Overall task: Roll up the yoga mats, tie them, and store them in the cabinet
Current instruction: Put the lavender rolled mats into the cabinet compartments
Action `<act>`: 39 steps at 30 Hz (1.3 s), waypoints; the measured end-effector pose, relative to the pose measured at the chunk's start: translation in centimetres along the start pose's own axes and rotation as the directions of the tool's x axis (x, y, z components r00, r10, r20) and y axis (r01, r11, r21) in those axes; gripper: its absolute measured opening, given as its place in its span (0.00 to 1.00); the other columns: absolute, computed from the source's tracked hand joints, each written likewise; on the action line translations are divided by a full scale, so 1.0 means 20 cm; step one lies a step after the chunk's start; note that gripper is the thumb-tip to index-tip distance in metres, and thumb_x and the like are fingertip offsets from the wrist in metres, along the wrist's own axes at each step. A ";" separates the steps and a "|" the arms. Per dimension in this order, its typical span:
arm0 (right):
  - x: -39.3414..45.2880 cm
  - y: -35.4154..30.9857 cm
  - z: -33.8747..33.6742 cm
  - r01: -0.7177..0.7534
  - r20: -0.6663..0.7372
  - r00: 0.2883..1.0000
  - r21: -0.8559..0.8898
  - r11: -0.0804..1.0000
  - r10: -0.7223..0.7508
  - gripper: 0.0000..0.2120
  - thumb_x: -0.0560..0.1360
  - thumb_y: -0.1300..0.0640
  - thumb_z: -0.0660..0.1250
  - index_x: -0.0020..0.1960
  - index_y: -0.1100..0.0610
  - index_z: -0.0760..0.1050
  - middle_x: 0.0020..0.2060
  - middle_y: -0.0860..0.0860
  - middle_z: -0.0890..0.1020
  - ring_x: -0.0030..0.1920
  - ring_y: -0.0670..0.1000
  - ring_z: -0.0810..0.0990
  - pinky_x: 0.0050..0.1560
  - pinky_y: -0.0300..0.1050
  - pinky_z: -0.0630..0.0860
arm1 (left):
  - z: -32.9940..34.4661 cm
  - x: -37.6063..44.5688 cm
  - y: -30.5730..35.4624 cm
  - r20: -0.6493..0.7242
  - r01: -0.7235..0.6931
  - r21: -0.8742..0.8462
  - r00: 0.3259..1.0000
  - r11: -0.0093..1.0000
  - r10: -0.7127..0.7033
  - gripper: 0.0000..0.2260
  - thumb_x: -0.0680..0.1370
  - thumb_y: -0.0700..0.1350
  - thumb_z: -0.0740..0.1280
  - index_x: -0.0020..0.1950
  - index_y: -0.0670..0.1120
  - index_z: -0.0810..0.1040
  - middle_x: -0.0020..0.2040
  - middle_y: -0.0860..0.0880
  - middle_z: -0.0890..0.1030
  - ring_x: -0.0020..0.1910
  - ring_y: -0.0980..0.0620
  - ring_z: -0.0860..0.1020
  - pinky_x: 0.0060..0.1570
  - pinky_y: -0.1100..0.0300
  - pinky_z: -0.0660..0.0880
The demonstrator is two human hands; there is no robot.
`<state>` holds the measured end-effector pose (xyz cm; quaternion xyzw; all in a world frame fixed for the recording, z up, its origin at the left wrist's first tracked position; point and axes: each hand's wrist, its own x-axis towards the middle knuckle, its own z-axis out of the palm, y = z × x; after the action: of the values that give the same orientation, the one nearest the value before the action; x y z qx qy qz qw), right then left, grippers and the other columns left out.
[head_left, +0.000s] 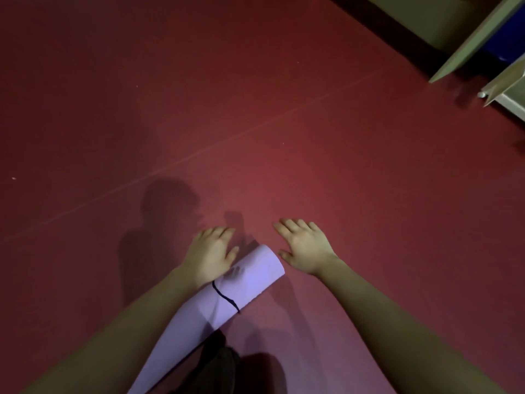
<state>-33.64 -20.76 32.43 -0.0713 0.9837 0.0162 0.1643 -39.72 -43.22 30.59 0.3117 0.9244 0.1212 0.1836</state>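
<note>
Rolled mat [227, 294], lilac, tied with a dark cord [225, 299]: lying at 6 o'clock, tucked under the left forearm. Left hand [211, 251] and right hand [305, 247] spreading loose, grasping nothing. Cabinet door [477, 38] standing open at 2 o'clock. Risk: the unheld roll slipping loose and the cord sliding off.

lilac mat [227, 297], black tie [224, 298], red floor [255, 109]

Bare red floor [199, 109] stretches ahead of both hands; only the open cabinet [480, 38] blocks its far right corner.
</note>
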 end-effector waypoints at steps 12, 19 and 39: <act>0.31 -0.09 1.55 -0.028 -0.005 1.000 0.100 0.995 0.029 0.41 0.73 0.40 0.67 0.78 0.45 0.49 0.77 0.47 0.53 0.76 0.56 0.51 0.72 0.66 0.49 | 1.50 0.24 -0.46 0.030 -0.126 0.238 0.992 0.963 0.122 0.29 0.68 0.60 0.56 0.53 0.40 0.82 0.50 0.42 0.82 0.45 0.42 0.82 0.41 0.51 0.79; 0.37 -0.06 1.84 0.045 -0.065 0.997 -0.051 0.998 -0.048 0.58 0.54 0.35 0.78 0.77 0.48 0.57 0.75 0.54 0.63 0.72 0.68 0.61 0.66 0.69 0.40 | 1.79 0.24 -0.40 0.070 0.150 0.234 0.983 0.961 -0.171 0.60 0.55 0.77 0.62 0.78 0.48 0.46 0.72 0.43 0.62 0.65 0.42 0.70 0.60 0.47 0.67; -0.44 0.46 2.16 -0.590 -0.080 0.791 0.161 0.791 0.607 0.56 0.46 0.29 0.77 0.69 0.50 0.68 0.63 0.53 0.78 0.59 0.64 0.78 0.48 0.79 0.67 | 1.99 0.79 0.48 0.169 -0.561 0.454 0.817 0.692 0.552 0.57 0.45 0.73 0.72 0.65 0.38 0.75 0.55 0.39 0.80 0.44 0.41 0.80 0.44 0.49 0.78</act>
<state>-12.92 -8.02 -5.57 0.2538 0.9629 -0.0002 0.0918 -29.75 -21.72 -6.25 0.6133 0.7845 -0.0669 0.0631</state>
